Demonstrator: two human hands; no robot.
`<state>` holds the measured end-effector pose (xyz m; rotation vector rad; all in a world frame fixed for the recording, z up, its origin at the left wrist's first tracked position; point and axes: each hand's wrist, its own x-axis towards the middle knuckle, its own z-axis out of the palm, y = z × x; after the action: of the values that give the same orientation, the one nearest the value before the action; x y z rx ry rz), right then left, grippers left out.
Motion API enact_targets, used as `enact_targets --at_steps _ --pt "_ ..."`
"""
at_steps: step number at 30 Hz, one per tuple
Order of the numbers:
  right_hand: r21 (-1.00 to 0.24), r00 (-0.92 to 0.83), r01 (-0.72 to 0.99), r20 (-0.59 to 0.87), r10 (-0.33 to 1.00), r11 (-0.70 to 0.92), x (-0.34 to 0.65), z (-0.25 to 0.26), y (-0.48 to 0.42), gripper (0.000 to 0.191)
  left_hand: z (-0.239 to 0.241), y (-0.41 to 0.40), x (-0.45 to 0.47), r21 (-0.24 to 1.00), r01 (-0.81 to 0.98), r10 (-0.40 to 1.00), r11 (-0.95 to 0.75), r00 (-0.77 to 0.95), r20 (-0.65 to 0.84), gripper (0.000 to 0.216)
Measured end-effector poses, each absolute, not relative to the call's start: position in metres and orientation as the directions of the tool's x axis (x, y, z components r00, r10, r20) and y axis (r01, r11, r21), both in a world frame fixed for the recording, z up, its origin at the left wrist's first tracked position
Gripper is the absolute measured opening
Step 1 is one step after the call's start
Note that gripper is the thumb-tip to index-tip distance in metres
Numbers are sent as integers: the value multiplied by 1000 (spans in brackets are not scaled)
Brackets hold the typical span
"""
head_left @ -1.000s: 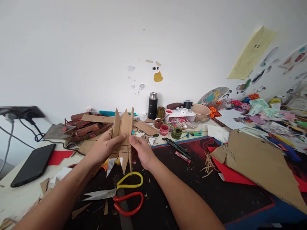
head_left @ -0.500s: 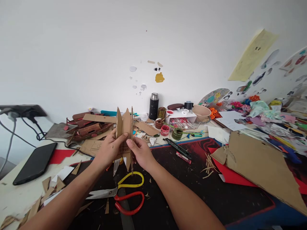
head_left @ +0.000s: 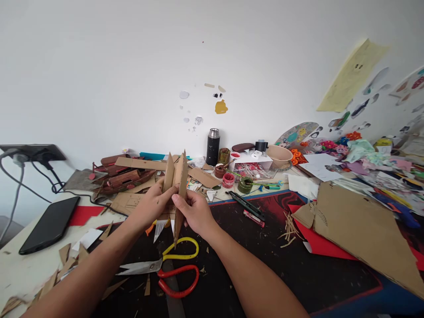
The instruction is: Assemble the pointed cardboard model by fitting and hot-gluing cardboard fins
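Note:
Between my two hands is a piece of folded cardboard (head_left: pixel 180 181) with pointed ends at top and bottom, held upright over the dark mat. My left hand (head_left: pixel 154 201) grips its left side, thumb laid across the front. On the right side my right hand (head_left: pixel 195 210) pinches it with the thumb in front; the fingers behind are partly hidden. A printed white patch shows on the lower part. Just below lie scissors (head_left: pixel 155 267) with one yellow and one red handle, blades spread toward the left.
A black phone (head_left: pixel 49 225) and cardboard scraps lie left. A box cutter (head_left: pixel 245 205) rests right of my hands. Paint jars (head_left: pixel 245 184) and a black flask (head_left: pixel 213 148) stand behind. A large cardboard sheet (head_left: pixel 357 229) lies on red paper at right.
The cardboard has turned in my hands, so its right panel now faces me more and its points sit slightly further right. Both hands keep their grip. The scissors stay put.

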<state>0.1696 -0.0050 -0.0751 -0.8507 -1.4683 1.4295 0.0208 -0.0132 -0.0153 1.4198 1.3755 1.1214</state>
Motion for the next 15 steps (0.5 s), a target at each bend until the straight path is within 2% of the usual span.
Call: enact_targets --at_steps 4,7,11,12,15 --pt "-983 -320 -26 181 930 183 171 -73 -7 49 -13 -7 17 971 216 994 -107 9 107 55" --pt "-959 -288 70 244 926 275 172 -72 -8 48 -9 -2 9 953 238 971 -186 -106 216 51" --pt "-898 -280 240 300 912 369 173 -69 -11 49 6 -5 -3 882 366 873 -297 -270 406 40" --pt "-882 -287 280 300 910 379 173 -69 -12 50 10 -8 -5 873 402 884 -277 -250 396 39" --pt "-844 -318 362 288 903 396 172 -68 -16 52 21 -17 -7 849 472 929 -236 -147 340 56"
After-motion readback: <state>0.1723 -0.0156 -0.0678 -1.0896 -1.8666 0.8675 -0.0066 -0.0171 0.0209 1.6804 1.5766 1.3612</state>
